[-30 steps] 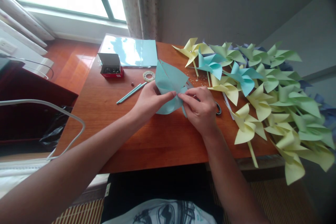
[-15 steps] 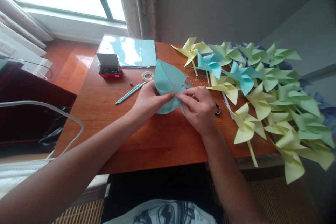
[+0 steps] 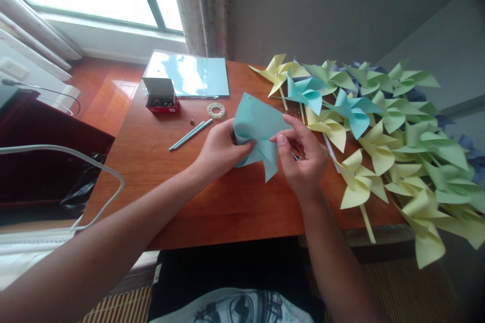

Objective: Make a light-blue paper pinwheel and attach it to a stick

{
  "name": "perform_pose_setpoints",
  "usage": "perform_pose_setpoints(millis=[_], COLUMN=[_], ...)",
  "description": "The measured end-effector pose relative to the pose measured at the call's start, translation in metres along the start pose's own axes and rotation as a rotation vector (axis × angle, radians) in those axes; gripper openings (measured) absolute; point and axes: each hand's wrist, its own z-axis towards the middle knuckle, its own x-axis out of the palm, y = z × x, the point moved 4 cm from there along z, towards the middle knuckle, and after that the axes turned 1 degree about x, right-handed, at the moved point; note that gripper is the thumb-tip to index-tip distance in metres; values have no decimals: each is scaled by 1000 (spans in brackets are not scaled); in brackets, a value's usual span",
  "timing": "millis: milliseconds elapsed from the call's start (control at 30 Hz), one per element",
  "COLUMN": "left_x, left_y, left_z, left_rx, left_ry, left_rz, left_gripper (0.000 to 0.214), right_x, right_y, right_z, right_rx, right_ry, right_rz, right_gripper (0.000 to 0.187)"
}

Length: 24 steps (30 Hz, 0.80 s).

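Note:
A light blue paper pinwheel (image 3: pixel 259 113), some of its flaps curled in, is held above the table. My left hand (image 3: pixel 223 151) is closed on its left side, the thumb pressed near the middle where the folds meet. Curled fingers of my right hand (image 3: pixel 305 154) hold the right edge of the paper, index finger at the corner and thumb in front. One upper flap lies flat with a small mark at its corner; a pointed flap hangs below. Behind the right hand, a dark scissors handle (image 3: pixel 295 155) is mostly hidden.
On the wooden table (image 3: pixel 182 212) lie two light blue paper sticks (image 3: pixel 190 135), a tape roll (image 3: pixel 215 110), an open red box (image 3: pixel 162 103) of small dark pieces and blue sheets (image 3: pixel 212 75). Finished yellow pinwheels (image 3: pixel 356 181), with green and blue ones, crowd the right side.
My left thumb still presses the middle. My right hand has moved from the centre to the right edge; the upper flap now lies opened out and a pointed flap hangs lower.

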Motion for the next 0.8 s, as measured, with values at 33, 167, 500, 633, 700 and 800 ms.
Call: perform_pose_setpoints(millis=[33,167,500,633,700,800], left_x=[1,6,8,9,9,7], left_y=[-1,-8,-18,-19,-19,-18], left_z=[-1,-8,-11,-11,-11,-10], left_rx=[29,135,202,211,209,191], left_ry=[17,40,74,76,80,75], left_rz=[37,196,546,587,587,534], left_gripper=[12,8,12,10,12,13], right_x=[0,4,5,7,8,6], right_y=[-1,-3,-8,-9,-9,-10], right_z=[0,0,0,1,1,1], right_rx=[38,167,232,249,258,263], right_ry=[8,91,119,138,155,133], right_rz=[37,191,275,299,287,271], right_gripper=[39,51,43,52,46,33])
